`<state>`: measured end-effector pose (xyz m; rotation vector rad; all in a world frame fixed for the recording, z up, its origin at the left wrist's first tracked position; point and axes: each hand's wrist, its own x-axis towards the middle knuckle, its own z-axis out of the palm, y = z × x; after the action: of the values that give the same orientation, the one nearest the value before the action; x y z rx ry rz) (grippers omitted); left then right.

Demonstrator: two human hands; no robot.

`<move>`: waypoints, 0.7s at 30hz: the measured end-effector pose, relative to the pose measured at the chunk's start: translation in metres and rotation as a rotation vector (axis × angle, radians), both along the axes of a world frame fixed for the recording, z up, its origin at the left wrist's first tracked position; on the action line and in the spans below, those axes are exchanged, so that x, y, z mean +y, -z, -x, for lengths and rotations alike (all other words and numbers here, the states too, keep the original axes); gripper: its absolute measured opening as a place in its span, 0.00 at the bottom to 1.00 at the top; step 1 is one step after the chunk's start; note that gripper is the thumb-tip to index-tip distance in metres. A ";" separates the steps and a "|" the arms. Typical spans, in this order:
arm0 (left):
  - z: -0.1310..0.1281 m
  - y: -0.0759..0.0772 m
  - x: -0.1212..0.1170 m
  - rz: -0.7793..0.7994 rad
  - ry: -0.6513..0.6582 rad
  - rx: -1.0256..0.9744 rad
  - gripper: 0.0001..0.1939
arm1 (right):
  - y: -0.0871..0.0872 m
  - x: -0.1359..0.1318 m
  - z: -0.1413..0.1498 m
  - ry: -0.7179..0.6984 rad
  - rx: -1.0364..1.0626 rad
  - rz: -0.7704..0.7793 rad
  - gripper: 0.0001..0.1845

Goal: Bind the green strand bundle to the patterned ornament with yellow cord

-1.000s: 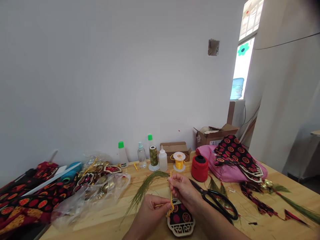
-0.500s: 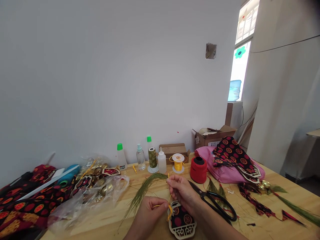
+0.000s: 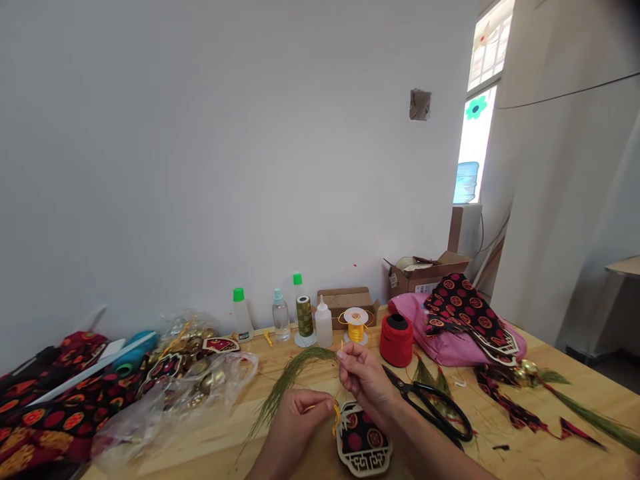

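My left hand (image 3: 300, 417) is closed, thumb against fingers, on a yellow cord (image 3: 337, 421) knotted at the top of a wooden-framed ornament (image 3: 364, 443). The ornament has dark fabric with red circles behind cut-out fretwork and lies on the table below my hands. My right hand (image 3: 364, 373) pinches the cord's upper end, which pokes up above the fingertips. Behind the hands, a green thread tassel (image 3: 293, 380) curves over the wood, its right end near my right fingertips. Black-handled scissors (image 3: 433, 407) lie just right of my right hand.
Along the wall stand a glue bottle (image 3: 324, 323), a green thread spool (image 3: 304, 317), a yellow cord spool (image 3: 356, 327) and a red thread cone (image 3: 397, 341). Plastic-bagged brass bells (image 3: 205, 380) and patterned fabric (image 3: 55, 413) lie left; a pink bag (image 3: 415, 313) and scraps lie right.
My right hand has moved slightly right and my left hand slightly left. The cord between them has shifted; both hands keep their pinch. The view has turned a little.
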<state>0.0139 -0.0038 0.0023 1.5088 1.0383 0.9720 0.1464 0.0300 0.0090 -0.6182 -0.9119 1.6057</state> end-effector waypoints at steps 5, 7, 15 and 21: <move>0.003 0.002 0.000 0.002 -0.116 0.010 0.12 | 0.000 0.009 -0.011 0.106 -0.020 0.009 0.14; 0.006 0.004 0.002 0.019 -0.170 0.020 0.11 | -0.003 0.011 -0.016 0.199 -0.061 -0.044 0.12; 0.013 0.009 0.012 -0.005 -0.214 -0.038 0.13 | -0.009 -0.014 -0.007 0.249 -0.980 -1.056 0.10; 0.016 0.010 0.013 0.004 -0.203 -0.083 0.13 | -0.010 -0.013 -0.004 0.257 -1.181 -1.055 0.06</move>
<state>-0.0022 0.0088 -0.0082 1.3670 1.1483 1.1628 0.1508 0.0168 0.0193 -0.8193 -2.1845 0.2219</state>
